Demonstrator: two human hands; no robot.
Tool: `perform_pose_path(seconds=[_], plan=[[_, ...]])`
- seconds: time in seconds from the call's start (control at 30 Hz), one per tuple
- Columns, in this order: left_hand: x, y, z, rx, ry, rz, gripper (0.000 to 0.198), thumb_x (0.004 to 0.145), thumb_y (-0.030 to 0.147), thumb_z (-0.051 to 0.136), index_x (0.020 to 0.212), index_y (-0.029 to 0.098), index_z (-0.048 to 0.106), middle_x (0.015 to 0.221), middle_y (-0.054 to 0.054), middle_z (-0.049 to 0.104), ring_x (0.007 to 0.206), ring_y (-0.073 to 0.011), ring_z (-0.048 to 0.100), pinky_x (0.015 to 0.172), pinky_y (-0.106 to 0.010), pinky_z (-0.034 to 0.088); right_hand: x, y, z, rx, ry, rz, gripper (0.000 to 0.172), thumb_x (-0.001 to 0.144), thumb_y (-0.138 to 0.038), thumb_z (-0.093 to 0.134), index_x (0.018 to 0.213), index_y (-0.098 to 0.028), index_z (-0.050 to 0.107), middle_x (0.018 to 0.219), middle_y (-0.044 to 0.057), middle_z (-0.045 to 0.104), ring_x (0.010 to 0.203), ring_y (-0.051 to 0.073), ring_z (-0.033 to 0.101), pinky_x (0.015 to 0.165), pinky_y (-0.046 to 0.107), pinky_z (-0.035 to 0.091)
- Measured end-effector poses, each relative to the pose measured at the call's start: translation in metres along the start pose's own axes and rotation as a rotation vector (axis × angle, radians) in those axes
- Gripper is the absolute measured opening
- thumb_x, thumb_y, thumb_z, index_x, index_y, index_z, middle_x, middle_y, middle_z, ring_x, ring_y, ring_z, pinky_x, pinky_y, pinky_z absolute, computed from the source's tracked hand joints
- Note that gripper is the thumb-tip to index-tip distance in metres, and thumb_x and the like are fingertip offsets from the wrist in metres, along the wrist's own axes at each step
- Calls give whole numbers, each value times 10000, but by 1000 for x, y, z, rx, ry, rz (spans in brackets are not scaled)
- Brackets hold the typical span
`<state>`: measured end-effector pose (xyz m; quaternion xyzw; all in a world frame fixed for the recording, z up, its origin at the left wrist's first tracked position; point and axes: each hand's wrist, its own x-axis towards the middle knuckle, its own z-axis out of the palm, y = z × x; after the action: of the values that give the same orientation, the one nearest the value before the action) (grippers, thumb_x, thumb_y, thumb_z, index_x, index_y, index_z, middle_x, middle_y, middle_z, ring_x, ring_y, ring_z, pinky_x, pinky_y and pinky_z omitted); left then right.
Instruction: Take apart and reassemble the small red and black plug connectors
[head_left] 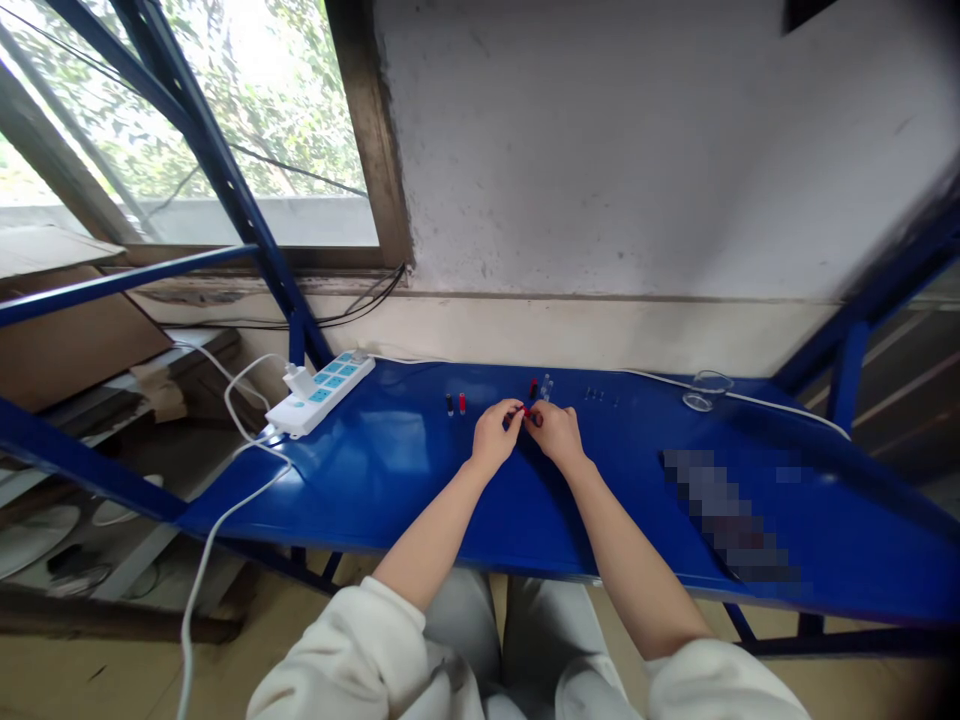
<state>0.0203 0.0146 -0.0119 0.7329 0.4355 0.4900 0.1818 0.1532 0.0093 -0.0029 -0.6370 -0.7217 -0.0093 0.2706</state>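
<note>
Both my hands meet over the middle of a blue metal bench. My left hand and my right hand have their fingers pinched together round a tiny red and black part held between them. Just behind my fingers stand a small dark red piece and a clear piece. Two little upright parts, one black and one red, stand to the left of my left hand.
A white power strip with blue sockets lies at the bench's back left, its cable hanging off the front. Several tiny dark parts and a clear round dish sit at the back right. Cardboard lies left.
</note>
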Motion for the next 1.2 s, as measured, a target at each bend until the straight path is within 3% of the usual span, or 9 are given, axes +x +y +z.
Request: perform_pose_path(seconds=[0.27, 0.37, 0.53, 0.73, 0.9, 1.2], plan=[[3, 3, -1, -41, 1, -25, 188, 766, 256, 511, 926, 188, 583, 805, -25, 608, 630, -101, 532, 652, -240, 456, -1, 0, 3, 50, -38, 9, 102, 772, -258, 452, 756, -193, 529, 682, 1, 593, 633, 134, 530, 622, 251, 249], [8, 7, -15, -115, 143, -92, 227, 772, 306, 516, 952, 179, 571, 787, -30, 599, 606, -96, 521, 628, -231, 447, 0, 1, 7, 159, -24, 51, 115, 770, -294, 462, 767, -202, 531, 671, -2, 590, 625, 138, 533, 596, 240, 287], [14, 1, -44, -339, 448, -246, 228, 791, 369, 482, 836, 161, 565, 698, -19, 571, 576, -83, 507, 573, -199, 422, 10, -8, 25, 302, -68, 92, 140, 742, -324, 496, 707, -198, 546, 655, 3, 578, 596, 133, 516, 549, 228, 334], [17, -9, -48, -666, 689, -466, 258, 770, 392, 468, 771, 140, 523, 589, 20, 512, 427, -46, 434, 408, -170, 299, 35, -39, 43, 288, -147, 89, 97, 706, -281, 543, 676, -196, 578, 680, -7, 598, 648, 127, 536, 579, 228, 338], [18, -5, -46, -765, 690, -548, 268, 740, 404, 484, 732, 137, 505, 545, 29, 499, 404, -49, 429, 395, -178, 274, 47, -54, 55, 260, -196, 100, 89, 692, -286, 575, 711, -206, 609, 701, -6, 624, 673, 133, 559, 574, 228, 335], [17, -7, -45, -779, 684, -543, 267, 742, 413, 478, 743, 147, 501, 547, 32, 493, 406, -50, 427, 402, -184, 279, 51, -59, 60, 203, -255, 81, 117, 708, -318, 572, 750, -218, 618, 734, -5, 633, 712, 141, 571, 585, 237, 330]])
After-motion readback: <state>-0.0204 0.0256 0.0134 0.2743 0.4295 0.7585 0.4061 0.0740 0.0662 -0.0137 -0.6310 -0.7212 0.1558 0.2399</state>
